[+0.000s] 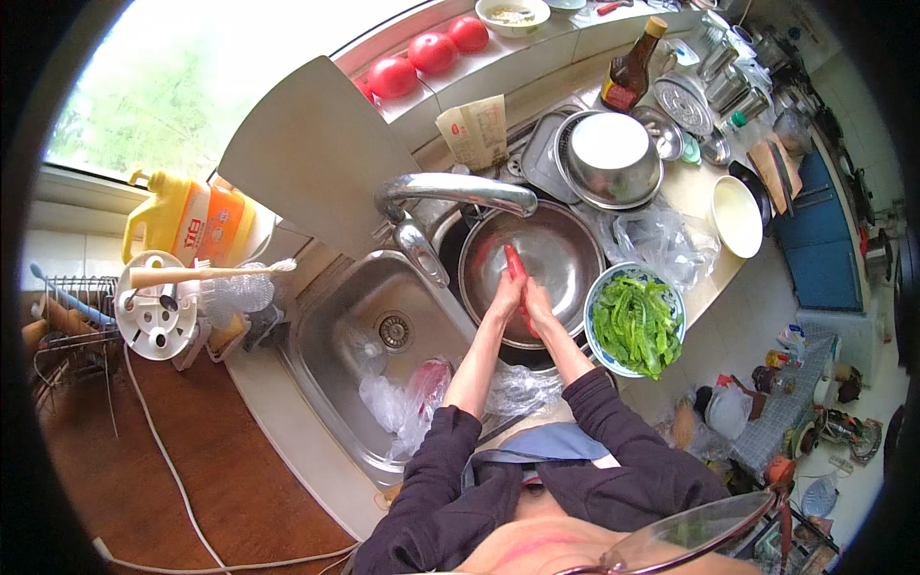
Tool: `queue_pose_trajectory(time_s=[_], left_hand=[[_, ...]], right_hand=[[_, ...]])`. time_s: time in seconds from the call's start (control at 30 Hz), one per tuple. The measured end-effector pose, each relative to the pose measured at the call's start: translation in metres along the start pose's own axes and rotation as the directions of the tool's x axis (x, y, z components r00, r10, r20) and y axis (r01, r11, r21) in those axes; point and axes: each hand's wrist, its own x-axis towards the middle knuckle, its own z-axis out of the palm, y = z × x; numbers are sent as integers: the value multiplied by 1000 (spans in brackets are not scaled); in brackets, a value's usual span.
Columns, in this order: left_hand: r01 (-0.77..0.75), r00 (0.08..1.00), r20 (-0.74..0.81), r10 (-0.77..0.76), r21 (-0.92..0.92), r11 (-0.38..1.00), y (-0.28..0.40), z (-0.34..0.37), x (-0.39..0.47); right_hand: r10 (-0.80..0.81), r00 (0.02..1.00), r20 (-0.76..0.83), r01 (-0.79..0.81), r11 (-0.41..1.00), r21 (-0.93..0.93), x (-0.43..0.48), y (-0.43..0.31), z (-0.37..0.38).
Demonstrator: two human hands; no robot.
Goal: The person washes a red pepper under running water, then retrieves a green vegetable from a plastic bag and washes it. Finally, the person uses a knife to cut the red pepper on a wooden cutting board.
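My left hand (509,293) and my right hand (535,296) are pressed close together around a long red vegetable (514,261), perhaps a pepper or carrot. One end shows beyond my fingers; the other shows below, between my wrists. Both hands are over a round stainless steel basin (568,248), set in the right sink bowl. Above its far rim hangs the chrome faucet (467,188); I cannot tell whether water runs. To the right of my right hand, leafy green vegetables (638,320) fill a blue-and-white bowl (594,338). My fingers hide the vegetable's middle.
Left of the basin, the other sink bowl (338,338) holds plastic bags (402,395). A cutting board (316,151) leans by the window, near several tomatoes (433,53). Stacked metal bowls (611,176), a brown bottle (632,68) and a cream bowl (737,217) stand right.
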Motion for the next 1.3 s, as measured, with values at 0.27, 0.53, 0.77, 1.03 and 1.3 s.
queue_pose_trajectory(time_s=[0.27,0.53,0.77,1.03,1.3], left_hand=[[-16,954,-266,141,425,905,11,8,3],[169,978,-131,-160,61,984,40,-3,24],[-47,997,-59,47,-7,999,10,-7,9],[-68,987,-139,80,85,994,0,8,4],[172,983,-76,-166,79,982,32,9,8]], right_hand=[[-321,946,-36,311,935,-170,-28,-11,5],[-130,967,220,173,967,-187,-57,-39,-2],[74,976,206,-86,995,51,-41,-31,-1],[-71,997,0,71,997,23,-17,-14,6],[-232,955,187,230,973,31,-54,-24,-5]])
